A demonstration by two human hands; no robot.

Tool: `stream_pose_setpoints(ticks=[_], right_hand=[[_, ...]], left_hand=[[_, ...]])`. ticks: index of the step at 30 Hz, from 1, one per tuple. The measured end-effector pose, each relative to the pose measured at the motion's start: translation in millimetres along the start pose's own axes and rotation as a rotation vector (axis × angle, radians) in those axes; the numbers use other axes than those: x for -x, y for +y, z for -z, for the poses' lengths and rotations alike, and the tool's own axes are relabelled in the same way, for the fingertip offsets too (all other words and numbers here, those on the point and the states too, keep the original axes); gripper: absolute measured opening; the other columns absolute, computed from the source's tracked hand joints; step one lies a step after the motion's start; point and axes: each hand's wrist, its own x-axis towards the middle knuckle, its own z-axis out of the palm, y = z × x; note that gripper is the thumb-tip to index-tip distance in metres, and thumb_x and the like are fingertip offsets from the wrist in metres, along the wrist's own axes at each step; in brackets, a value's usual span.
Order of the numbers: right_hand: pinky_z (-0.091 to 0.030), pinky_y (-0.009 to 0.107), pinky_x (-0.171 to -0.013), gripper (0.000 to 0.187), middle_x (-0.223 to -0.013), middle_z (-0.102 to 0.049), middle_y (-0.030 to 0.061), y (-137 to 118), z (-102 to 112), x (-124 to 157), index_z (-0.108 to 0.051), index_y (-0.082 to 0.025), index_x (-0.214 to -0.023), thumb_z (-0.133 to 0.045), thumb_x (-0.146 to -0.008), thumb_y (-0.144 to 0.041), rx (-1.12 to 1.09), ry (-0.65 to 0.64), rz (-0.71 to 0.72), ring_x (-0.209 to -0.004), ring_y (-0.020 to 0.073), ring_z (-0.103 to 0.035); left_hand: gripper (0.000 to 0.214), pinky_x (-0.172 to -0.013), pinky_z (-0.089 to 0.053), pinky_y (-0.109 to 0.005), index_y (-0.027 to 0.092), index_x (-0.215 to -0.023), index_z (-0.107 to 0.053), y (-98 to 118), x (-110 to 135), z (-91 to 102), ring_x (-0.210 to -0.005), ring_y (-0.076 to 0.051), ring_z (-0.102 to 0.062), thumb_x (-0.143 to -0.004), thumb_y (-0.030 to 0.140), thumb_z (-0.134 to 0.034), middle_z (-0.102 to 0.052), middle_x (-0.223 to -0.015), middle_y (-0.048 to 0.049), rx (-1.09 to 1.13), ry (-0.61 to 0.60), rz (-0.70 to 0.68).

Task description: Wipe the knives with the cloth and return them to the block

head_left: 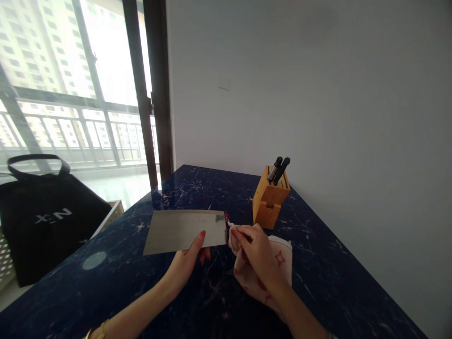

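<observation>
Left hand (190, 256) pinches cleaver (181, 230) from below; right hand (259, 252) clutches cloth (281, 257) at cleaver's right.

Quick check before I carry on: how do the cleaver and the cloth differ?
The cleaver is flat and plain grey; the cloth is crumpled and pale with red motifs. The left hand holds the cleaver, while the right hand pinches the cloth. Both are in hand.

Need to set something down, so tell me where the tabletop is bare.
Behind the cleaver, left of the knife block, the table is bare; so is the strip between the cloth and the right edge. It's crowded mid-table, where the left hand and right hand hold cleaver and cloth.
</observation>
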Motion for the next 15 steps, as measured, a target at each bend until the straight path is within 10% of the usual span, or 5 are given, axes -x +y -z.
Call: stream_pose_setpoints(ticks=[15], right_hand=[[-0.041,0.031,-0.07,0.025,-0.078,-0.064,0.004,6,5,0,-0.064,-0.019,-0.081,-0.049,-0.081,-0.039,-0.06,0.234,-0.142,-0.072,0.0188,-0.057]], left_hand=[[0.049,-0.065,-0.037,-0.025,0.018,-0.054,-0.057,7,5,1.9,-0.055,-0.015,-0.051,-0.087,0.046,-0.034,-0.052,-0.051,0.001,-0.053,-0.018,-0.06]])
